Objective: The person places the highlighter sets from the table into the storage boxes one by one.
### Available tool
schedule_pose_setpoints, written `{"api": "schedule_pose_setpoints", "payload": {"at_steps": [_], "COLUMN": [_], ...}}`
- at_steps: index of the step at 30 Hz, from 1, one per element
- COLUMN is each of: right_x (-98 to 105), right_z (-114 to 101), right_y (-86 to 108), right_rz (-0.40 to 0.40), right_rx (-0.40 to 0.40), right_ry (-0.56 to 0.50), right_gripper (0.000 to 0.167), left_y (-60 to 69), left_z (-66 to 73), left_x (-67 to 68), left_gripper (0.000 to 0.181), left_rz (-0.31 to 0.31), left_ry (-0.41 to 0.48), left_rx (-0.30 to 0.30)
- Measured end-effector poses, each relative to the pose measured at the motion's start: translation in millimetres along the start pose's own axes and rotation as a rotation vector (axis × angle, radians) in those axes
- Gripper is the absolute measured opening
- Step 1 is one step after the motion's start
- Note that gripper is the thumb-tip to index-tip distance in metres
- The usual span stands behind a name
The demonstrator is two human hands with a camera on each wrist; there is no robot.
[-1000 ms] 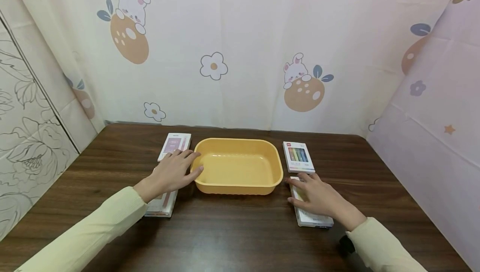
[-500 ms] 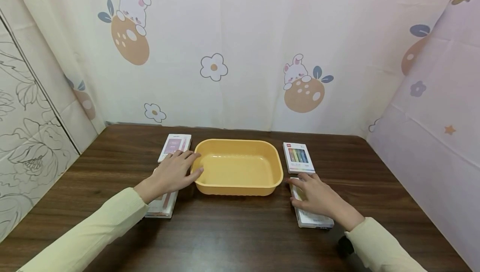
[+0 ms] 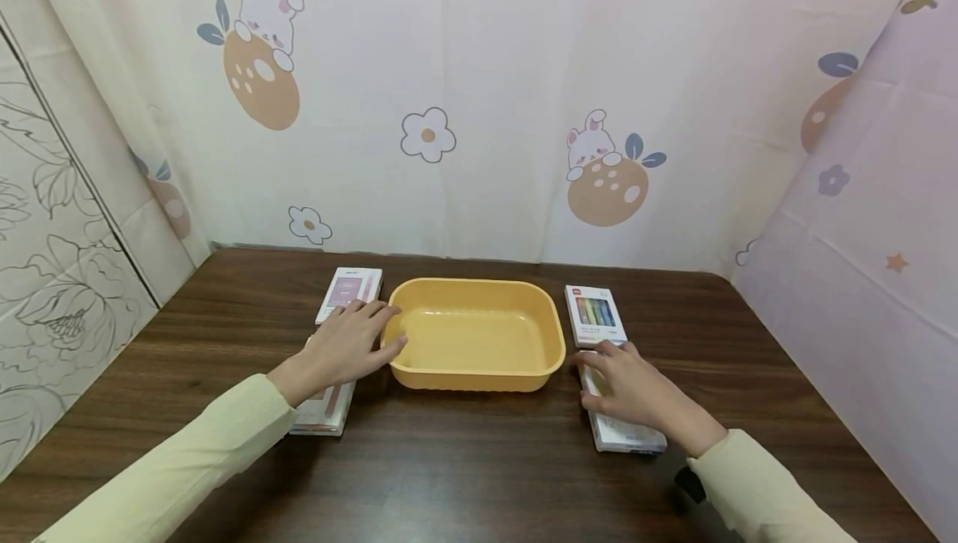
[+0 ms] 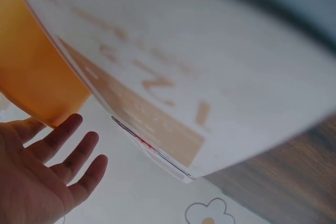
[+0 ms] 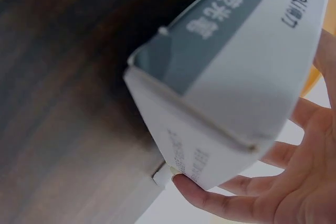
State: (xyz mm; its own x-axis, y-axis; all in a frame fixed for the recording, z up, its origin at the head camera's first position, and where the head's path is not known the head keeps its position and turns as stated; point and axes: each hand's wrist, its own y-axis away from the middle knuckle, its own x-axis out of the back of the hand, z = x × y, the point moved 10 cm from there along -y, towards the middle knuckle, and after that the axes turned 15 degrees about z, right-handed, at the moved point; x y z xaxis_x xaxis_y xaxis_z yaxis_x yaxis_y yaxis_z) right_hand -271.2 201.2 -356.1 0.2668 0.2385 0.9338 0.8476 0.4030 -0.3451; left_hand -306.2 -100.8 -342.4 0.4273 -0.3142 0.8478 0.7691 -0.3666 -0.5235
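A yellow plastic tray (image 3: 471, 381) sits in the middle of the dark wooden table. Over its left rim lies my left hand (image 3: 340, 348), fingers loosely spread. Whether it touches the rim I cannot tell. Below this hand is a stack of flat white boxes (image 3: 323, 414), partly covered; one fills much of the left wrist view, where the fingers (image 4: 79, 153) are apart from it. Right of the tray, my right hand (image 3: 632, 385) grips a white highlighter box (image 3: 629, 436). In the right wrist view the little finger (image 5: 210, 200) bends round the edge of that highlighter box (image 5: 247, 77).
A white box with a purple panel (image 3: 348, 289) lies at the tray's far left. At its far right is a white box picturing coloured sticks (image 3: 595, 310), beyond my right hand. A printed curtain (image 3: 494, 194) hangs behind the table (image 3: 449, 476).
My right hand has shifted very slightly away from me, with the highlighter box moving a little too. The left hand, the tray and the other boxes stay where they were.
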Motion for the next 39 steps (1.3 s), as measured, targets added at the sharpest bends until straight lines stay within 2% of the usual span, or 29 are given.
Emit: {"api": "schedule_pose_setpoints", "payload": {"at_steps": [19, 29, 39], "right_x": [33.6, 40.1, 40.9], "right_z": [0.3, -1.1, -14.6], "right_y": [-29.1, -53.6, -78.2], "right_rz": [0.021, -0.005, -0.031], "right_rx": [0.039, 0.045, 0.045], "right_ry": [0.009, -0.009, -0.031], "right_gripper": [0.045, 0.045, 0.048], "left_y": [-0.8, -1.1, -1.8], "left_z": [1.8, 2.0, 2.6], "left_x": [1.8, 1.8, 2.4], "left_gripper": [0.054, 0.055, 0.055], "left_rz": [-0.011, -0.014, -0.021], "left_ry": [-0.026, -0.035, -0.039], "left_rx": [-0.019, -0.027, -0.023]}}
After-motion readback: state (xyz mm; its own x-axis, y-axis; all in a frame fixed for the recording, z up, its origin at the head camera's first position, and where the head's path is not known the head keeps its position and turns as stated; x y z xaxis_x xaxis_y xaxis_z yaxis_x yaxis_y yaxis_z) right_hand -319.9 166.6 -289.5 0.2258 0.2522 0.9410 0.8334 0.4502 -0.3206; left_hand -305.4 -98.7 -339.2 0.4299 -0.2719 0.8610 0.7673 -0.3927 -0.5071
